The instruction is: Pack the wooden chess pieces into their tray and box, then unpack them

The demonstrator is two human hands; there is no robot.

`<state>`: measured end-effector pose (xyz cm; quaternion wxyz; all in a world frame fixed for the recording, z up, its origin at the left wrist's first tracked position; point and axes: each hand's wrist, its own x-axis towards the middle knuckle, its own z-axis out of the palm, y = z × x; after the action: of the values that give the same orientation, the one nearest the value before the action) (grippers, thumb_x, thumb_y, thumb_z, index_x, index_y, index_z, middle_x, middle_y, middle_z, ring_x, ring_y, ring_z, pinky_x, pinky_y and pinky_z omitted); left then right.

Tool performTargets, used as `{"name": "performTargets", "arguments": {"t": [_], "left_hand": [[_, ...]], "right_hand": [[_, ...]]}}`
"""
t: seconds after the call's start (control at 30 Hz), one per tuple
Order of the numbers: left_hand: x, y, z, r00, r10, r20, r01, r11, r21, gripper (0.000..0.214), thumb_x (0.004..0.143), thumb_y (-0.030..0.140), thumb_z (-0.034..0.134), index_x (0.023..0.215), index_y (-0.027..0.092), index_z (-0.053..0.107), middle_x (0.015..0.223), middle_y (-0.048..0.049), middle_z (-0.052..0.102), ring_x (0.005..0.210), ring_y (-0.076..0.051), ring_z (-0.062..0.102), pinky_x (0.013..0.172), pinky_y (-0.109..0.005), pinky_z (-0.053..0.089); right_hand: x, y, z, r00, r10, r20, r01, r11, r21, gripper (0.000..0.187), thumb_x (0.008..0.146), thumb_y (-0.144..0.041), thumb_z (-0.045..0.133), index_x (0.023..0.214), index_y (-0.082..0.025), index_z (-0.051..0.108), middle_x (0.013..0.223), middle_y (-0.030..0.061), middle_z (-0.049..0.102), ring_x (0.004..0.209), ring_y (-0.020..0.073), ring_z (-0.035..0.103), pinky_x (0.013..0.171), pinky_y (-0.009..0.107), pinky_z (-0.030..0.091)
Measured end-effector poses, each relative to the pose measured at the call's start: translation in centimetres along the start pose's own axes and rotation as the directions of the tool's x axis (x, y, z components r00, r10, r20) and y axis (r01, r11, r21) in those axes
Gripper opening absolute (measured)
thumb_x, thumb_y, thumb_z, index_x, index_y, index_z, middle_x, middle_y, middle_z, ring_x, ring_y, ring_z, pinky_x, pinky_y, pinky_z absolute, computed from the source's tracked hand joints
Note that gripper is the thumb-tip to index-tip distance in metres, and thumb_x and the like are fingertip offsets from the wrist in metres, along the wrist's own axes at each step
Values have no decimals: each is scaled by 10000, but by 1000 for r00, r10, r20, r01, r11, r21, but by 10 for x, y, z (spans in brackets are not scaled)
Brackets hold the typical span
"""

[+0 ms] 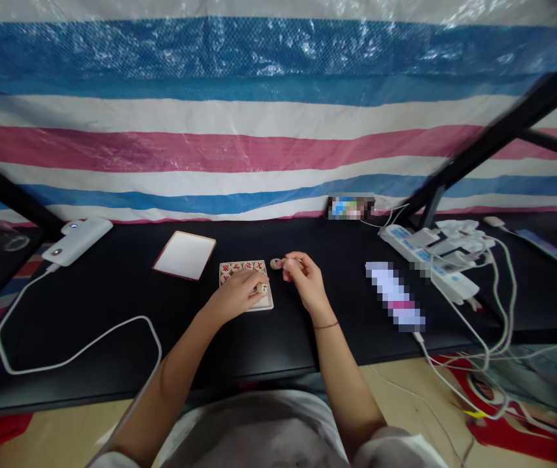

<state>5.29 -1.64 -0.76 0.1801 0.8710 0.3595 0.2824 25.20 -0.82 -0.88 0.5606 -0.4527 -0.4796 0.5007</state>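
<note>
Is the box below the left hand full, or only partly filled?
The box is partly filled: red-marked pieces line its far side, but bare bottom shows nearer. Under the left hand, I cannot tell.

Free desk runs from the right hand until the phone blocks.

We see round, cream, red-lettered discs in a shallow white square box, one dark-marked cream disc over it, another dark-marked disc beside.
</note>
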Motion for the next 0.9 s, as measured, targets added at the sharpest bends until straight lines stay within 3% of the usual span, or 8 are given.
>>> {"name": "performTargets", "arguments": {"t": [0.2,0.43,0.67,0.8,0.9], "left_hand": [[5,3,-5,997,54,61,-58,996,73,165,887,171,517,1000,223,626,1055,-45,655,1018,-191,606,932,-345,462],[6,0,3,994,70,87,-88,970,228,65,885,228,594,881,231,658,1008,5,725,995,-220,587,868,-394,368],[5,0,6,992,51,116,-84,949,305,148,905,258,576,808,216,679,979,-25,709,950,-228,548,829,-395,360],[9,9,-8,1000,23,11,-25,975,219,153,916,261,553,965,228,695,1017,-42,690,965,-225,561,870,-398,400],[7,41,-29,985,-16,-171,15,1000,-5,194,929,257,518,1015,227,690,943,-47,686,914,-199,593,853,-364,448]], "right_hand": [[-4,-1,1,1000,4,16,-4,1000,-10,339,776,-502,676,926,-220,562,834,27,709,553,96,518,558,257,446],[-6,0,1,999,32,38,-31,1000,-3,323,777,-477,685,921,-212,568,847,31,710,554,91,522,561,253,458],[-9,2,3,994,91,67,-92,996,10,421,643,-390,806,908,-224,525,964,50,712,636,107,597,564,237,493],[-10,4,2,997,50,66,-48,998,-33,371,637,-361,809,871,-212,563,1088,55,657,694,93,608,602,223,510],[-13,5,1,996,39,85,-36,999,-34,347,645,-342,804,876,-216,577,1022,22,629,729,100,618,636,222,520]]}}
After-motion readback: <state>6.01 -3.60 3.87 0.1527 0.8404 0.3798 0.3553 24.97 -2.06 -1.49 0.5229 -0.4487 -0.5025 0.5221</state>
